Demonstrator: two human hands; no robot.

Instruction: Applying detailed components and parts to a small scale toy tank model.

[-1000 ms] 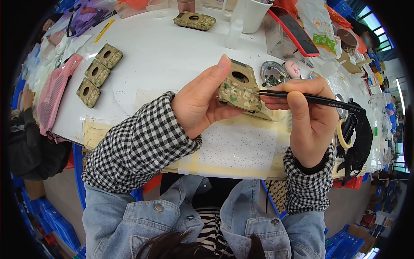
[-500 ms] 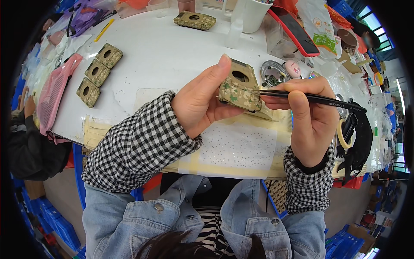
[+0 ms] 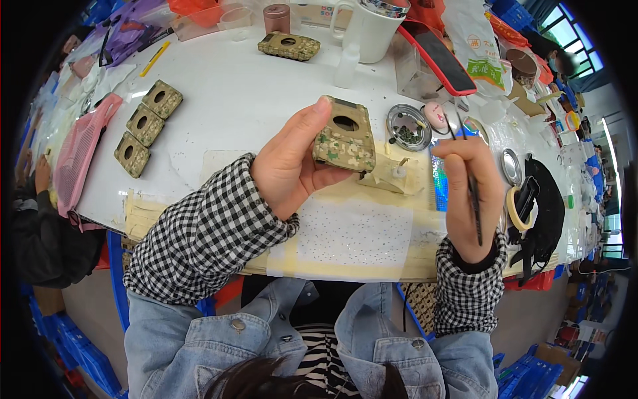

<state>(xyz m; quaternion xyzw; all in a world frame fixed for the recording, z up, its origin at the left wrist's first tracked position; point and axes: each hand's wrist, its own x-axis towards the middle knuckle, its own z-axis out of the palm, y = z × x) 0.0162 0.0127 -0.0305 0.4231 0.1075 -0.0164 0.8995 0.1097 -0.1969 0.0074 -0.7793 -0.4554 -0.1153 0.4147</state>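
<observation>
My left hand (image 3: 286,159) holds a camouflage-patterned toy tank hull (image 3: 345,141), tilted, its round hole facing up. Thumb and fingers grip its left side and underside. My right hand (image 3: 473,189) is closed around black tweezers (image 3: 473,206), apart from the hull. The tweezer tips point away from me, spread, with nothing I can make out between them. Near them lies a round clear dish (image 3: 403,114) with small dark green pieces. Below the hull, a white sheet (image 3: 352,233) dotted with tiny specks is taped to the table.
Three similar hulls (image 3: 144,124) form a row at the left; another hull (image 3: 289,46) lies at the back. A white mug (image 3: 365,30) and red-cased phone (image 3: 442,60) stand beyond. Tape roll (image 3: 515,214) and black bag (image 3: 548,206) lie right, a pink mesh basket (image 3: 83,153) left.
My right hand has drawn the tweezers off the hull's edge and turned their tips away from me, near the dish. My left hand still holds the hull. The whole view has shifted slightly.
</observation>
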